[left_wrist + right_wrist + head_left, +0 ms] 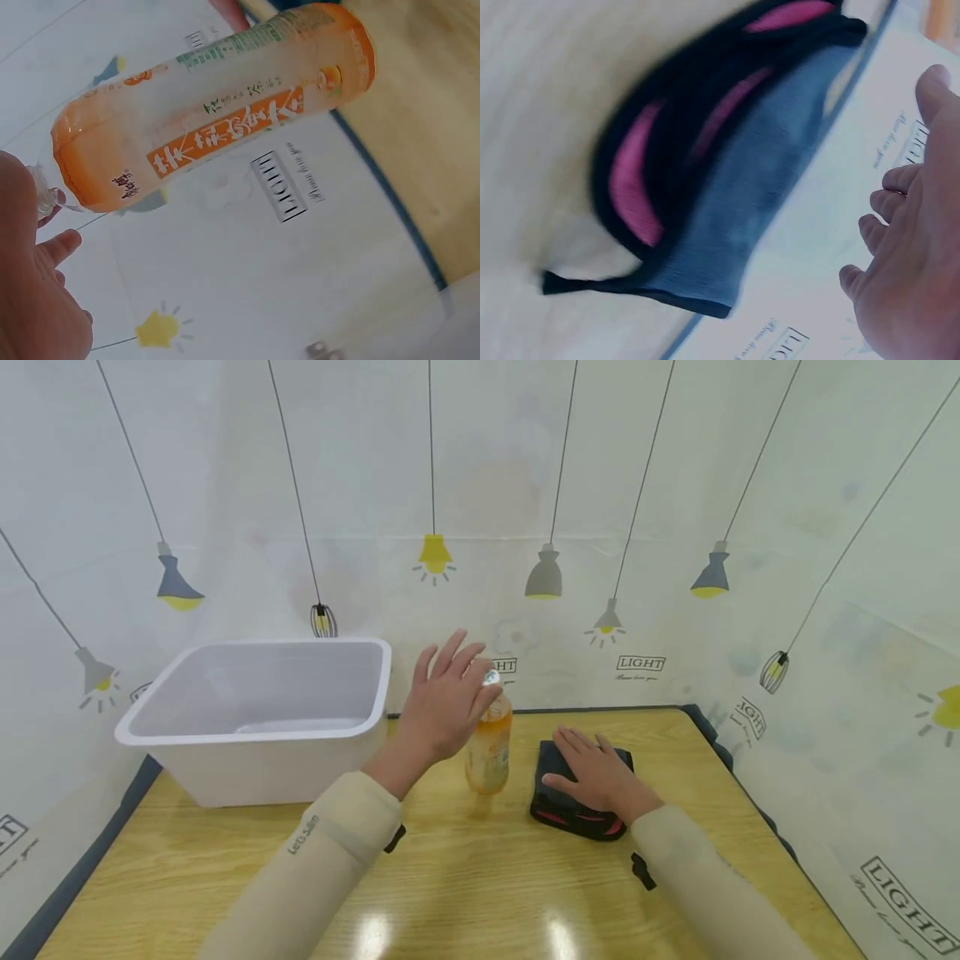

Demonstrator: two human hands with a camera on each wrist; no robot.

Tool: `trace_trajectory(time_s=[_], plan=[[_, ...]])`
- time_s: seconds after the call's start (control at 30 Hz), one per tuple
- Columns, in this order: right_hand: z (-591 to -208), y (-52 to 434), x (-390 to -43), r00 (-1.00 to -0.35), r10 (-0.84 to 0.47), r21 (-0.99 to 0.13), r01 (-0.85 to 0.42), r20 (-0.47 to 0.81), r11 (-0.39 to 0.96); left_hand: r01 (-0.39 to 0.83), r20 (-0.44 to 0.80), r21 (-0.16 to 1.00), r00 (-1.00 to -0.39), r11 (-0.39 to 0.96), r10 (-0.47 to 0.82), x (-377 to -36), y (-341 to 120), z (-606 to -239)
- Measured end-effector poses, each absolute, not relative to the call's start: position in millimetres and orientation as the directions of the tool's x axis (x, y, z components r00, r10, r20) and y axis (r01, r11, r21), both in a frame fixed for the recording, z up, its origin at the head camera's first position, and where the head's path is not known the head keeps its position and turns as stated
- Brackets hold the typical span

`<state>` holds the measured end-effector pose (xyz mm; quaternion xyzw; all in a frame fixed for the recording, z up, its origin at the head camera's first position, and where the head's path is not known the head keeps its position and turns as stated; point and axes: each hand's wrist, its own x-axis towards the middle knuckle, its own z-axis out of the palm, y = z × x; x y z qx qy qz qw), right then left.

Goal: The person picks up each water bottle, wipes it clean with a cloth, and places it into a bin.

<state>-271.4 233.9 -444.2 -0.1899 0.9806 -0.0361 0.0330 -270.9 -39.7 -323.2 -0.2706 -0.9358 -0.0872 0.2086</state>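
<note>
A clear plastic drink bottle (pixel 489 752) with an orange and white label stands upright on the table. My left hand (pixel 444 703) is at its top, fingers spread and fairly straight, with the cap showing between thumb and forefinger. In the left wrist view the bottle (pixel 217 112) lies across the picture, and the hand (pixel 37 277) partly hides its neck. My right hand (pixel 596 772) is over a folded dark grey-blue fabric item (pixel 551 781) with black trim and pink inside. The right wrist view shows straight fingers (pixel 885 202) apart from that fabric item (pixel 742 180).
A white plastic tub (pixel 262 768) stands at the back left of the wooden table (pixel 465 877). Behind and at both sides hangs a pale curtain (pixel 495 468) printed with lamps. A dark edge runs round the tabletop.
</note>
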Motion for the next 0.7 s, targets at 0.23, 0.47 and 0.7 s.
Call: trace_trajectory(time_s=[0.23, 0.47, 0.7], plan=[[-417.7, 220.2, -282.5, -0.92, -0.39, -0.076, -0.386, -0.037, 0.919, 0.54, 0.49, 0.165, -0.771, 0.825, 0.406, -271.2, -59.2, -274.1], [-384.7, 192.1, -289.0, -0.906, -0.423, -0.076, -0.42, -0.025, 0.904, 0.53, 0.581, 0.236, -0.749, 0.815, 0.319, -269.5, -90.9, -226.1], [-357.0, 150.6, -292.9, -0.872, -0.489, -0.063, -0.486, -0.027, 0.872, 0.482, 0.65, 0.253, -0.727, 0.839, 0.222, -266.7, -128.5, -193.0]])
